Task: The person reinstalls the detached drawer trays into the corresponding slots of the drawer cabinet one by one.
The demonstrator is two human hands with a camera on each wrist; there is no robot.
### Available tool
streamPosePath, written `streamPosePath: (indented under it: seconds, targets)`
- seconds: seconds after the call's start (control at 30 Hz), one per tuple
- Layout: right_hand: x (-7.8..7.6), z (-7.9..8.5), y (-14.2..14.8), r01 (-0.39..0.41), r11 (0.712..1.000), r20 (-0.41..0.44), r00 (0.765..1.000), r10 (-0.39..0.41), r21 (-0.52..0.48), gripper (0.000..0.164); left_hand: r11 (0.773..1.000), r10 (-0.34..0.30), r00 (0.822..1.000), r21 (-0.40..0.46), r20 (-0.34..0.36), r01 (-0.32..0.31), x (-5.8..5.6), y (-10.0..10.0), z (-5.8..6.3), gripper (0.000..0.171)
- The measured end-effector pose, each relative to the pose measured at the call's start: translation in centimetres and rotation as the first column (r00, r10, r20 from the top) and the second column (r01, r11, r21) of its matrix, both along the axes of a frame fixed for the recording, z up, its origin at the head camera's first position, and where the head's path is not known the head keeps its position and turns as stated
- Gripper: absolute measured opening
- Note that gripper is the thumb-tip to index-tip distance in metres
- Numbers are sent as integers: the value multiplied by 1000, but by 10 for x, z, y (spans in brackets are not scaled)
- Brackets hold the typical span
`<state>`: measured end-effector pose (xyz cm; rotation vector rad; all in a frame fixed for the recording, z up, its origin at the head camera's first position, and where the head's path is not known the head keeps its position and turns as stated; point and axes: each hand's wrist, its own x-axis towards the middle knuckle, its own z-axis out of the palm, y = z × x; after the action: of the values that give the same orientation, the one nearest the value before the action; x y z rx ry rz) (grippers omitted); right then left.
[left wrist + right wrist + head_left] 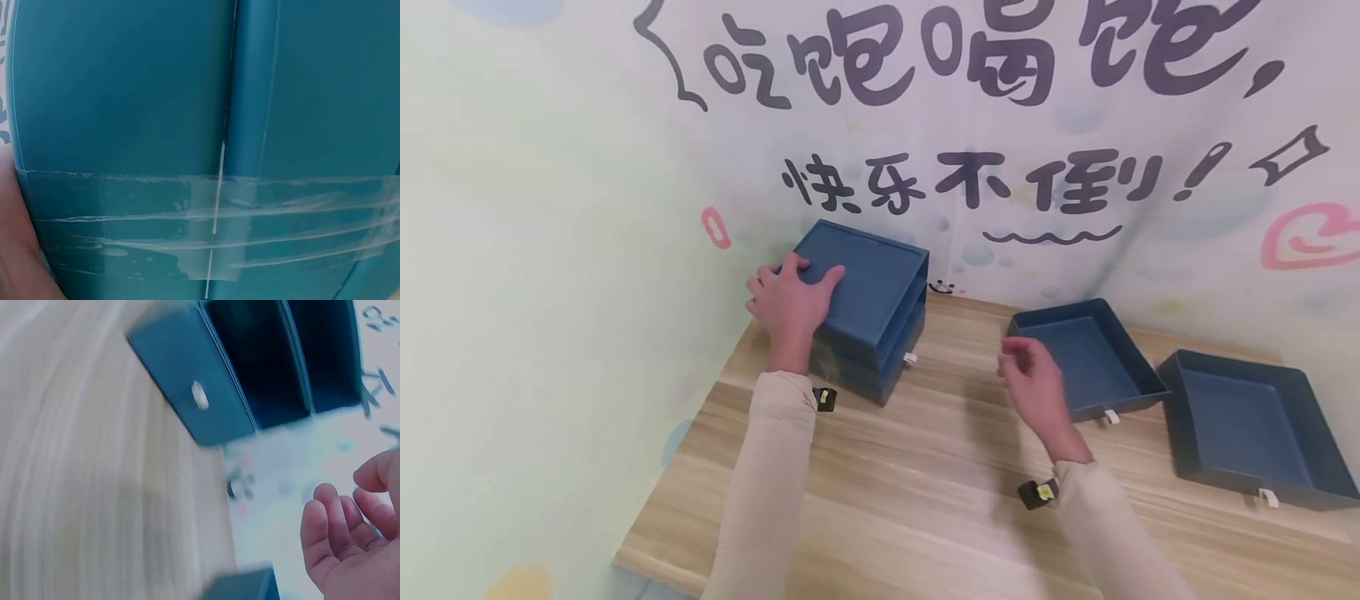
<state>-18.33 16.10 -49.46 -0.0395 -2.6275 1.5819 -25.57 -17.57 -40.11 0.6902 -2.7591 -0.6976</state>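
Observation:
A blue desktop drawer unit [868, 287] stands at the back left of the wooden table. My left hand [790, 300] rests on its top near the left edge, fingers spread and thumb lying on the top panel. In the right wrist view, the unit's lowest drawer [187, 381] is in place with a white pull tab, and the two slots above hold no drawer. My right hand [1033, 383] holds nothing; its fingers are loosely bent over the left side of a pulled-out blue drawer [1086, 354].
A second loose blue drawer [1255, 425] lies at the right, its corner close to the first one. Clear tape [137, 231] runs across the unit's side. A printed wall covering [955, 117] rises behind the wooden table [910, 500].

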Motion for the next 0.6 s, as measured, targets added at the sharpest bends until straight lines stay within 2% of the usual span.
streamPosePath:
  seconds: [0.07, 0.23, 0.47, 0.6]
  targets:
    - [5, 1, 20, 59, 998, -11, 998, -59, 17, 33, 1000, 0, 1000, 4, 3, 0, 1, 1, 1, 71]
    - [19, 0, 56, 198, 980, 40, 979, -199, 18, 33, 1000, -4, 1000, 1, 12, 4, 2, -1, 1, 71]
    - [36, -5, 95, 301, 952, 106, 950, -294, -56, 35, 1000, -12, 1000, 14, 9, 11, 2, -1, -1, 71]
    - [45, -7, 110, 367, 929, 136, 924, -357, -48, 35, 1000, -10, 1000, 14, 9, 9, 2, 0, 0, 71]
